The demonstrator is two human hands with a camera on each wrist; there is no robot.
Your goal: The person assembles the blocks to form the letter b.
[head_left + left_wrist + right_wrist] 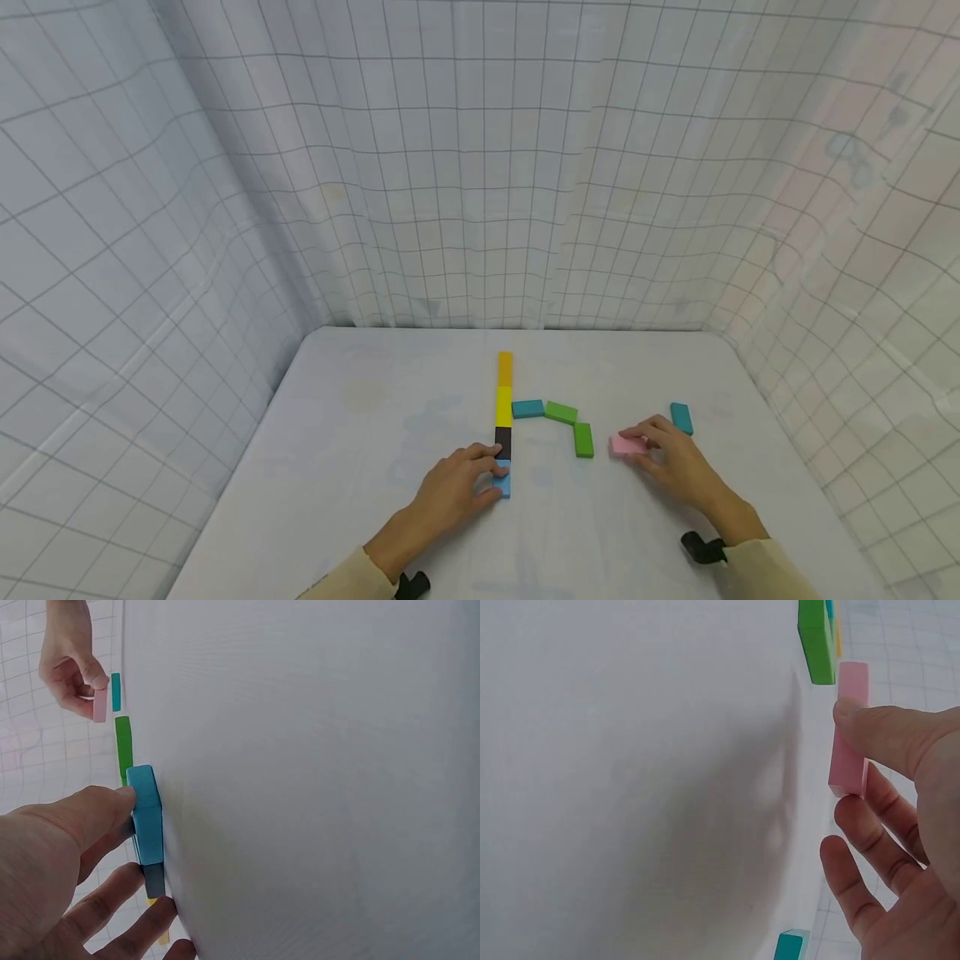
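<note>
A column of flat blocks stands on the white table: an orange block (506,368), a yellow block (504,406), a black block (503,442) and a light blue block (502,486). At the column's near end my left hand (457,487) holds the light blue block, thumb against it in the left wrist view, other fingers near the black one. My right hand (678,462) pinches a pink block (850,746) between thumb and fingers, raised off the table above its shadow. To its left lies a green block (583,440), apart from the pink one.
A teal block (528,409) lies beside the yellow one, followed by another green block (561,412) that slants toward the upright green one. Beyond my right hand lies a separate teal block (681,418). Gridded white curtains (480,167) surround the table (360,400).
</note>
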